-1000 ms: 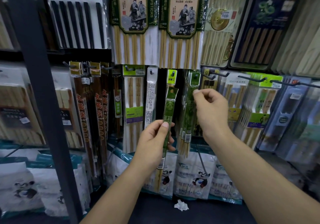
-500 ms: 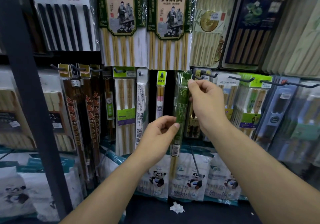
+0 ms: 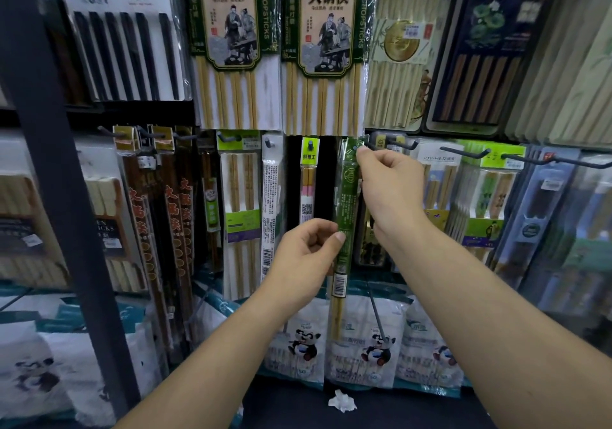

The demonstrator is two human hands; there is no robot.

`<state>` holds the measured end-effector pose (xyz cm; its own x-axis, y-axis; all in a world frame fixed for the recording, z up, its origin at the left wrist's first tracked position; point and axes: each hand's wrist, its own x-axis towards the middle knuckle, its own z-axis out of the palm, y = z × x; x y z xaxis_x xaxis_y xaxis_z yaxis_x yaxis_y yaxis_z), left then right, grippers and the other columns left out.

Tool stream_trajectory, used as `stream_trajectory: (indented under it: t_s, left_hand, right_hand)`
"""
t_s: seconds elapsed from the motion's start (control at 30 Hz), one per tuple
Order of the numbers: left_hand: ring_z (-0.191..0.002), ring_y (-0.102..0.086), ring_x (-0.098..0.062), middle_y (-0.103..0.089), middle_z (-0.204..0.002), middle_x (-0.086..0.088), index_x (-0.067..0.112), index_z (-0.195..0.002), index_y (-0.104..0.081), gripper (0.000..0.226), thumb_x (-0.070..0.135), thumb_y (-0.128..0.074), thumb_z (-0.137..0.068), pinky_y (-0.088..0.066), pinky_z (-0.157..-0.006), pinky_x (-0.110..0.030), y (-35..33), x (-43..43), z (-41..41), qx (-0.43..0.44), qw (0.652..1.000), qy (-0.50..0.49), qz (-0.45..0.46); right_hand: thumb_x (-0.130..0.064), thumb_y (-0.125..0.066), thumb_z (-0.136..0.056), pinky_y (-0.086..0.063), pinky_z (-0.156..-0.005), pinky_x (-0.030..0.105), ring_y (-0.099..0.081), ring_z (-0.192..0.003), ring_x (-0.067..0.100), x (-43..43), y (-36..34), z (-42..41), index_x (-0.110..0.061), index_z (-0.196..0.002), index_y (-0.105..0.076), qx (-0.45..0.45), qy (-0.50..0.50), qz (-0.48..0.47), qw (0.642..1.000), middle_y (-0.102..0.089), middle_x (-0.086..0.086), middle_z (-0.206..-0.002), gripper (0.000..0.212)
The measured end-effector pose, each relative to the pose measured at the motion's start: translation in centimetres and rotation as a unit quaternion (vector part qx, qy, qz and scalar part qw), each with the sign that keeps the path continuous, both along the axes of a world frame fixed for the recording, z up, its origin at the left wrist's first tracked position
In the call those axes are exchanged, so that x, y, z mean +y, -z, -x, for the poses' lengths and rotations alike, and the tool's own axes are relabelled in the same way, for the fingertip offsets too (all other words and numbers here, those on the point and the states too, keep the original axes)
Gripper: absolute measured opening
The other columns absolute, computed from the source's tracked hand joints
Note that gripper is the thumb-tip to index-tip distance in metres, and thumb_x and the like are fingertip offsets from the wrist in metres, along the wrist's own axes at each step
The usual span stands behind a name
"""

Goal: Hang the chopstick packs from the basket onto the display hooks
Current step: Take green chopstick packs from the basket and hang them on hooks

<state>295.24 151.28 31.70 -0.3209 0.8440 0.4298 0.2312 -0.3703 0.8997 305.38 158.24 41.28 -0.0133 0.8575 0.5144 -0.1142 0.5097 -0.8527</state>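
— What are the hands doing?
— The right hand (image 3: 392, 193) pinches the top of a narrow green plastic chopstick pack (image 3: 347, 203), and the left hand (image 3: 306, 251) pinches its middle.
— Where is the pack?
— Centre frame, upright, with its top at a dark metal display hook (image 3: 370, 144).

The bare left forearm (image 3: 218, 372) was extended up from the lower left, the bare right forearm (image 3: 480, 312) from the lower right. The left hand (image 3: 308, 249) was held lower, its fingers (image 3: 318, 226) curled, with the thumb pressed against the middle of a narrow green plastic-wrapped chopstick pack (image 3: 347, 196). The right hand (image 3: 390, 186) was raised higher with the wrist bent. The pack's top end was pinched between its thumb and forefinger, and the remaining fingers were folded loosely toward the palm. The hands were set apart, one above the other.
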Motion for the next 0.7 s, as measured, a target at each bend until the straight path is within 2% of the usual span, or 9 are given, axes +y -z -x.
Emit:
stream_trajectory:
  t_s: [0.1,0.23,0.4,0.5,0.57,0.6,0.67,0.7]
  left_hand:
    - [-0.071,-0.06,-0.004,-0.064,-0.078,0.008,0.029,-0.096,-0.071,0.01,0.021,-0.066,-0.1,-0.06,-0.071,-0.045,-0.1,0.0,0.0,0.006,1.0,-0.003,0.005]
    - [-0.071,-0.06,-0.002,-0.064,-0.08,0.006,0.028,-0.098,-0.07,0.009,0.02,-0.066,-0.1,-0.061,-0.07,-0.042,-0.2,0.0,-0.1,0.008,1.0,0.001,0.007]
    - [-0.073,-0.063,-0.009,-0.066,-0.084,-0.002,0.026,-0.095,-0.07,0.008,0.022,-0.065,-0.1,-0.063,-0.069,-0.042,-0.1,0.0,-0.1,0.031,0.999,-0.005,0.025]
    - [-0.074,-0.064,-0.019,-0.063,-0.081,-0.008,0.02,-0.088,-0.07,0.012,0.021,-0.066,-0.1,-0.065,-0.066,-0.038,-0.6,0.0,0.2,0.04,0.998,0.003,0.05]
    - [-0.077,-0.068,-0.022,-0.066,-0.079,-0.006,0.021,-0.088,-0.07,0.013,0.023,-0.065,-0.1,-0.065,-0.071,-0.04,-1.3,0.0,0.4,0.077,0.996,-0.01,0.053]
    - [-0.079,-0.069,-0.018,-0.069,-0.079,-0.001,0.026,-0.088,-0.069,0.012,0.026,-0.064,-0.1,-0.064,-0.074,-0.035,-1.7,0.0,0.6,0.113,0.992,-0.036,0.041]
    - [-0.083,-0.066,-0.001,-0.069,-0.086,0.011,0.035,-0.09,-0.064,0.01,0.034,-0.061,-0.1,-0.053,-0.069,-0.013,-2.6,0.0,0.9,0.183,0.979,-0.095,0.007]
    - [-0.087,-0.063,0.004,-0.068,-0.093,0.013,0.037,-0.096,-0.062,0.006,0.038,-0.059,-0.1,-0.049,-0.068,-0.008,-3.0,0.1,0.8,0.197,0.974,-0.113,-0.005]
  right_hand:
    - [-0.019,-0.062,-0.098,-0.039,-0.078,0.01,-0.04,-0.059,0.012,0.4,0.3,0.1,-0.006,-0.062,-0.054,0.007,0.004,-0.002,1.0,-0.03,-0.011,-0.044,0.039]
    - [-0.02,-0.061,-0.098,-0.039,-0.08,0.011,-0.038,-0.06,0.014,0.9,0.6,0.2,0.0,-0.06,-0.05,0.007,0.007,-0.007,1.0,-0.029,-0.011,-0.044,0.044]
    - [-0.023,-0.062,-0.098,-0.04,-0.078,0.012,-0.037,-0.055,0.011,1.5,1.3,0.2,-0.013,-0.056,-0.048,-0.012,0.02,-0.023,0.999,-0.034,-0.011,-0.046,0.045]
    - [-0.029,-0.063,-0.098,-0.04,-0.068,0.009,-0.044,-0.052,0.002,1.9,1.7,-0.1,-0.017,-0.063,-0.058,-0.037,0.022,-0.041,0.998,-0.046,-0.015,-0.048,0.037]
    - [-0.032,-0.065,-0.096,-0.043,-0.062,0.009,-0.051,-0.058,-0.003,1.7,2.0,-0.8,-0.023,-0.073,-0.067,-0.053,0.021,-0.06,0.997,-0.057,-0.018,-0.057,0.025]
    - [-0.033,-0.066,-0.096,-0.044,-0.06,0.008,-0.054,-0.062,-0.004,1.5,2.2,-1.2,-0.024,-0.078,-0.069,-0.064,0.021,-0.073,0.995,-0.062,-0.018,-0.063,0.02]
    - [-0.031,-0.068,-0.095,-0.045,-0.062,0.009,-0.058,-0.068,-0.004,1.3,3.0,-1.9,-0.025,-0.086,-0.069,-0.076,0.023,-0.091,0.993,-0.066,-0.012,-0.075,0.011]
    - [-0.03,-0.068,-0.095,-0.045,-0.062,0.009,-0.058,-0.07,-0.005,1.2,3.5,-2.1,-0.025,-0.089,-0.068,-0.079,0.023,-0.091,0.992,-0.067,-0.01,-0.079,0.007]
